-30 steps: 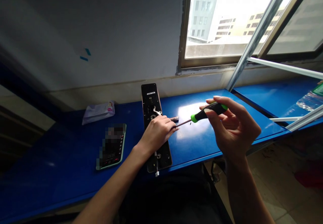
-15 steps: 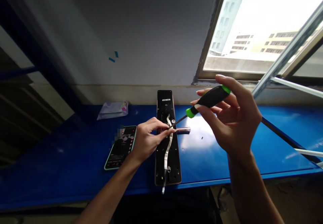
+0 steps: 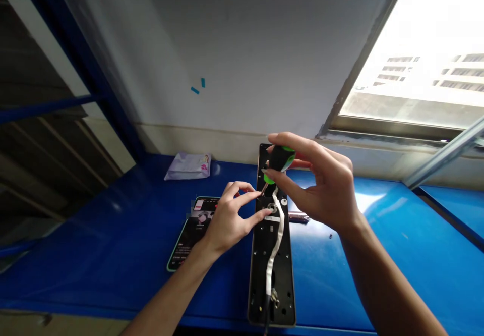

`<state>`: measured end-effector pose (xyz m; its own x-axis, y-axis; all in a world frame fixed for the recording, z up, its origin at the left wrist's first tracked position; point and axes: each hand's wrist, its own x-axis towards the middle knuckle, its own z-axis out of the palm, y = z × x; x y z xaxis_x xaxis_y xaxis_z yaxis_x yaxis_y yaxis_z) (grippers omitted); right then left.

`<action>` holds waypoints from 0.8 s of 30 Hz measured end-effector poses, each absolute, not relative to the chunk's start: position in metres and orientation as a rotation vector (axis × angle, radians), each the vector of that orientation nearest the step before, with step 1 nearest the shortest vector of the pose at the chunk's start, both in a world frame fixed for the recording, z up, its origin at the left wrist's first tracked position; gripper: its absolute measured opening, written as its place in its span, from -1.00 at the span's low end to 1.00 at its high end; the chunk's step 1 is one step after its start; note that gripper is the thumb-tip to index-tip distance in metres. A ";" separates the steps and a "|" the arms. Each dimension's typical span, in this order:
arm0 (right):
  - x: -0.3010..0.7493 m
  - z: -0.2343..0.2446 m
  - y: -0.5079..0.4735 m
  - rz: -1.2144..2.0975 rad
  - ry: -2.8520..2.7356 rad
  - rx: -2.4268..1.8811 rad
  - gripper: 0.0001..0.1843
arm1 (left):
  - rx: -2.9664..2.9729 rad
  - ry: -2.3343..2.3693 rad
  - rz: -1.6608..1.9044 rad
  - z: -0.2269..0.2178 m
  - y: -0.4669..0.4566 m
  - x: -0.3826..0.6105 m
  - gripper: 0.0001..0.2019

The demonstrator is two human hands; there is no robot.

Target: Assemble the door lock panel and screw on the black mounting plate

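Note:
A long black panel [image 3: 273,270] with a white ribbon cable [image 3: 275,250] lies lengthwise on the blue bench [image 3: 113,245]. My right hand [image 3: 321,184] grips a screwdriver with a black and green handle [image 3: 280,162], held nearly upright, tip down over the panel's upper part. My left hand [image 3: 227,220] rests at the panel's left edge. Its thumb and forefinger pinch at the screwdriver's shaft near the tip; whether they hold a small part I cannot make out.
A phone in a green case [image 3: 192,232] lies left of the panel. A purple tissue pack [image 3: 188,166] sits by the wall. A short metal rod [image 3: 298,218] and a tiny dark screw [image 3: 330,236] lie right of the panel. A window frame stands at the upper right.
My view has swung to the left. My right hand has brought the screwdriver from a slanted hold at the right to nearly upright over the panel. My left hand has stayed at the shaft's tip.

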<state>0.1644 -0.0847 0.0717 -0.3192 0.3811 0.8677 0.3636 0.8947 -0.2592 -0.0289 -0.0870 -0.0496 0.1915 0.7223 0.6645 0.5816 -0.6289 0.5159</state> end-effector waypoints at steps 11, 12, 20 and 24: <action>0.164 0.064 -0.080 0.003 -1.986 -0.542 -0.50 | 2.248 1.302 1.368 -0.062 -0.088 -0.031 -0.65; 0.164 0.064 -0.079 -0.002 -1.989 -0.538 -0.51 | 2.225 1.304 1.380 -0.062 -0.088 -0.030 -0.66; 0.170 0.073 -0.077 0.172 -2.006 -0.553 -0.52 | 1.861 1.284 1.388 -0.069 -0.097 -0.013 -0.55; 0.174 0.075 -0.075 0.130 -1.901 -0.496 -0.61 | 1.637 1.166 1.367 -0.072 -0.098 -0.008 -0.53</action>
